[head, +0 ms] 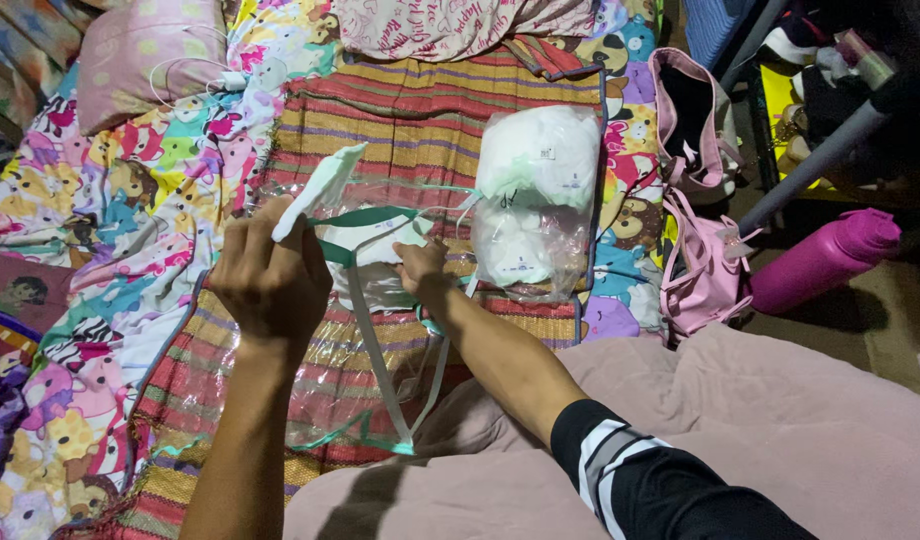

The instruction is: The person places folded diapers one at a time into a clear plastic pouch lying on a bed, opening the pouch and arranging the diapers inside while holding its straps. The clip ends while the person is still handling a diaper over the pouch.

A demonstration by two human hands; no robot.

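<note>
Left hand [270, 275] raised over striped mat [420, 120], fingers closed around white folded item [320, 190] and top edge of clear plastic bag with green trim [370, 330]. Right hand [422, 272] pinching same bag's opening from other side, fingers shut on plastic, more white items inside. Second clear bag of white items [535, 195] lying just beyond on mat; pink bag [695, 160] and magenta bottle [825, 258] off to right, pink blanket [740, 420] across foreground.

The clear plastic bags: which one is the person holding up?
The big clear bag with green edges, gripped by the left hand and right hand. The other bag, stuffed with white things, lies untouched on the striped mat.
</note>
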